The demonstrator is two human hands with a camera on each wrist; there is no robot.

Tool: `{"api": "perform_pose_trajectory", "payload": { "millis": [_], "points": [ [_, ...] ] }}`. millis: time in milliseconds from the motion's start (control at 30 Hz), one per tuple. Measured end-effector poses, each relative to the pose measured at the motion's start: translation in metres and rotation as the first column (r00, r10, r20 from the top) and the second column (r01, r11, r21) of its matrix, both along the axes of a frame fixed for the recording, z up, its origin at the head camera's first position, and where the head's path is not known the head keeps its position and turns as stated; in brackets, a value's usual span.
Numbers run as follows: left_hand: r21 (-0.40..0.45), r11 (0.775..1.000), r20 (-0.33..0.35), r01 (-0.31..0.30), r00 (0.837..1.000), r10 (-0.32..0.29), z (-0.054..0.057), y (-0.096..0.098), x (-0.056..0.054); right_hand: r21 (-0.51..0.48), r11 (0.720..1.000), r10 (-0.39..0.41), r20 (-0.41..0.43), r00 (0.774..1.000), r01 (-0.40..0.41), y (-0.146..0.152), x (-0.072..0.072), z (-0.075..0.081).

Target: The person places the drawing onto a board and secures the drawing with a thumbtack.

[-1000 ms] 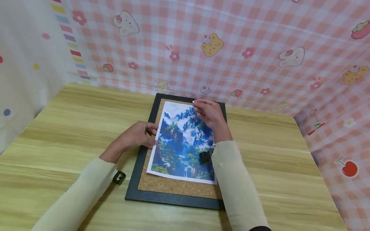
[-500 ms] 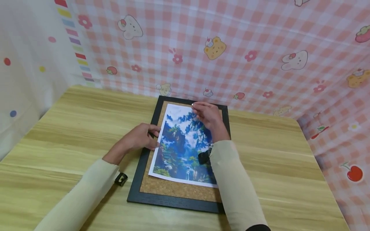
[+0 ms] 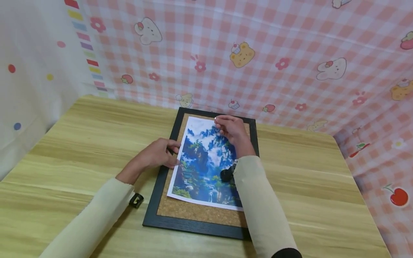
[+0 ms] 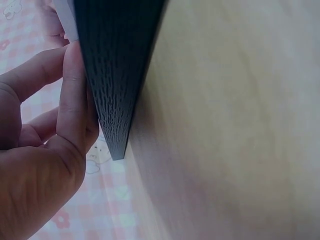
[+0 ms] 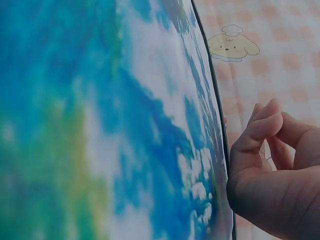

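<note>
In the head view a printed mountain landscape picture (image 3: 203, 161) on white-edged paper lies over a cork board (image 3: 193, 212) with a black frame (image 3: 190, 225). My left hand (image 3: 158, 152) touches the paper's left edge with thumb and fingers spread apart. The left wrist view has that hand (image 4: 55, 120) beside the frame's dark side (image 4: 115, 80). At the paper's top edge, my right hand (image 3: 233, 129) pinches a small white pin-like thing (image 3: 215, 118) between thumb and forefinger. In the right wrist view this hand (image 5: 280, 160) has its fingertips together; the small thing is hidden there.
The board lies on a light wooden table (image 3: 96, 143). Behind it hangs a pink checked cloth (image 3: 180, 46) with cartoon prints, close to the frame's far edge. A white dotted cloth (image 3: 32, 71) hangs on the left. Both wrists carry small black devices.
The whole head view has shifted slightly, moving the scene a little right and down. Both hands keep nearly the same places on the picture, the right one still pinching the small white thing.
</note>
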State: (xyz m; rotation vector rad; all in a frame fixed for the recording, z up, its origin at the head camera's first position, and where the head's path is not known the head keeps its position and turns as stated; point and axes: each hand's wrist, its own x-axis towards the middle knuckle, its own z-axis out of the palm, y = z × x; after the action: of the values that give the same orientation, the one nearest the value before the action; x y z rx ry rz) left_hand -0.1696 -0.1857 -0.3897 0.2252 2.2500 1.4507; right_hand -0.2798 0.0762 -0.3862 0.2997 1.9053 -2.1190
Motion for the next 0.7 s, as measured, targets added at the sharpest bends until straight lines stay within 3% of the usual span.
{"api": "perform_pose_trajectory", "payload": {
  "millis": [700],
  "points": [
    [0.001,1.0,0.011,-0.012,1.0,0.012,0.001,0.0,0.0,0.191,0.982,0.004,0.053,0.999,-0.014,-0.004,-0.015,-0.002]
  ]
}}
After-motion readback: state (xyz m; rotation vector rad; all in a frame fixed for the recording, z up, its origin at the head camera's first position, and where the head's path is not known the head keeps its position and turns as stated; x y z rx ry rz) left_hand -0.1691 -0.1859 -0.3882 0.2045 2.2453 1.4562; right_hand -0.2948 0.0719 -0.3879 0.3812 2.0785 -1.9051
